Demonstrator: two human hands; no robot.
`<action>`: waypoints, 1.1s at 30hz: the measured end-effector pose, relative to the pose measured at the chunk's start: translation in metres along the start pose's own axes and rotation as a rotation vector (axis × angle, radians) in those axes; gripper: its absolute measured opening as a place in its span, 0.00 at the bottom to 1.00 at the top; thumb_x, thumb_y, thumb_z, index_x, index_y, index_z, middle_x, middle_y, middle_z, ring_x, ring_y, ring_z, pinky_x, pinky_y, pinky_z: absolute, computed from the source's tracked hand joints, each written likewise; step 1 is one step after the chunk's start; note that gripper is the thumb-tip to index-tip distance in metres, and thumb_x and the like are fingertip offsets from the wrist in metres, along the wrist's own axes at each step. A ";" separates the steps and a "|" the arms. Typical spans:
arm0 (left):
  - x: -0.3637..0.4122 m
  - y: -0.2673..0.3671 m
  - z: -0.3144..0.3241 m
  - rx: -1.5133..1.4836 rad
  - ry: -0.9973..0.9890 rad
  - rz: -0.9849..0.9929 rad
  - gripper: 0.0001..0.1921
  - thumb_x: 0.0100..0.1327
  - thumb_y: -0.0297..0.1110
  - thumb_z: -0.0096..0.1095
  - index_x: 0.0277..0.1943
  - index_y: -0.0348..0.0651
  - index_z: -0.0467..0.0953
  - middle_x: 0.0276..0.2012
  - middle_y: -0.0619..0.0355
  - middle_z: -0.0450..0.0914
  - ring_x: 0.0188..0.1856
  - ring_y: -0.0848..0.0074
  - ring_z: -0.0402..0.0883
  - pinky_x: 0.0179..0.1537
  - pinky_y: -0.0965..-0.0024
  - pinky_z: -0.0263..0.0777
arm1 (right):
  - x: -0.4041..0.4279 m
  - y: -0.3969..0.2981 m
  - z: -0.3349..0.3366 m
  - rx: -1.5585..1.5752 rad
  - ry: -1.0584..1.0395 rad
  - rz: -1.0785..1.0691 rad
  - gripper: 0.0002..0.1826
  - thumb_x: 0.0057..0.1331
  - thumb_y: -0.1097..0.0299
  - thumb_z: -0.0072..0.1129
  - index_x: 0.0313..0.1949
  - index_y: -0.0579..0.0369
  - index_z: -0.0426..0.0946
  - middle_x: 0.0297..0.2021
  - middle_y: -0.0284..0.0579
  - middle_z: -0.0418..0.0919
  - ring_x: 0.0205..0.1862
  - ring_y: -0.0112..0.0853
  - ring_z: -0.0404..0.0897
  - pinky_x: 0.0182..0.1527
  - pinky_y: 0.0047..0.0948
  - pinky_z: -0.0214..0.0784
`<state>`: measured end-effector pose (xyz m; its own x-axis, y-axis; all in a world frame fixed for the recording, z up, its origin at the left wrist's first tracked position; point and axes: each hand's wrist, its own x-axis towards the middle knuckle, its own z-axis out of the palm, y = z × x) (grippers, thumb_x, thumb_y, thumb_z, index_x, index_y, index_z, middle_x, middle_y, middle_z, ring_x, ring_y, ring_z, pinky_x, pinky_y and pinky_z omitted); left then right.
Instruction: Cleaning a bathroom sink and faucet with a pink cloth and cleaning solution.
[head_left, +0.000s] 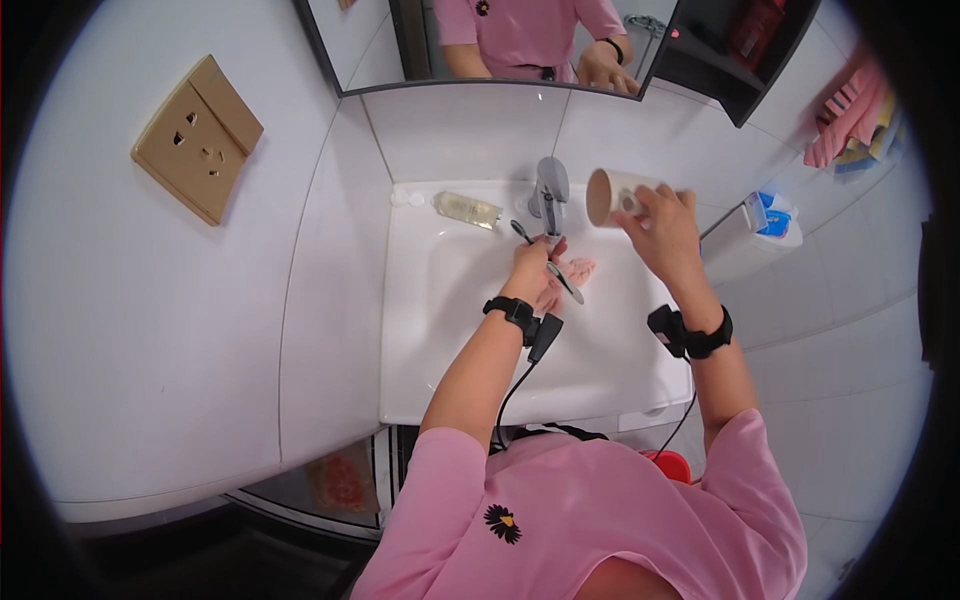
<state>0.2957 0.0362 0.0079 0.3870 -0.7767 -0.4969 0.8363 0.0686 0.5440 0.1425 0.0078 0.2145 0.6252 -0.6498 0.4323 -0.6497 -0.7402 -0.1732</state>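
Note:
My left hand (534, 264) is under the chrome faucet (553, 196), gripping a slim green-and-white handled item, likely a toothbrush (568, 285). Its two ends stick out on either side of my fingers. A crumpled pink cloth (579, 271) lies in the white washbasin (465, 330), partly behind that hand. To the right of the faucet, my right hand (664, 229) holds a beige cup (611, 196) by its handle above the basin. The cup is tipped on its side, mouth facing left; its inside is only partly visible. Whether water runs is hard to tell.
A clear bottle or tube (469, 210) lies on the basin's back ledge, beside small white round items (409, 197). Above hangs a mirror (510, 45) with a dark shelf (720, 52). A white holder with a blue packet (776, 217) and towels (855, 127) are at right.

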 end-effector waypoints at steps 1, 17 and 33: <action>0.004 -0.001 0.005 -0.003 -0.002 -0.006 0.08 0.67 0.24 0.48 0.44 0.32 0.74 0.35 0.52 0.82 0.33 0.76 0.79 0.27 0.75 0.66 | 0.009 -0.005 0.002 -0.075 0.093 -0.092 0.12 0.53 0.62 0.69 0.33 0.55 0.81 0.29 0.46 0.78 0.37 0.44 0.72 0.44 0.39 0.64; -0.016 0.003 -0.025 0.378 0.047 0.113 0.26 0.62 0.58 0.65 0.40 0.37 0.79 0.23 0.63 0.74 0.22 0.84 0.68 0.22 0.78 0.60 | -0.063 0.056 0.125 1.155 -0.366 0.770 0.20 0.64 0.52 0.64 0.38 0.59 0.78 0.28 0.35 0.78 0.32 0.32 0.78 0.33 0.33 0.71; -0.037 0.019 -0.110 0.955 0.498 0.272 0.56 0.41 0.58 0.73 0.67 0.29 0.56 0.54 0.37 0.72 0.52 0.51 0.76 0.49 0.58 0.74 | -0.052 0.068 0.270 2.099 -0.875 0.920 0.17 0.72 0.61 0.54 0.50 0.62 0.73 0.42 0.45 0.78 0.45 0.33 0.78 0.47 0.29 0.77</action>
<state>0.3400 0.1347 -0.0374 0.8039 -0.4561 -0.3816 0.1400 -0.4784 0.8669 0.1832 -0.0553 -0.0588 0.8690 -0.2548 -0.4241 0.0011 0.8582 -0.5133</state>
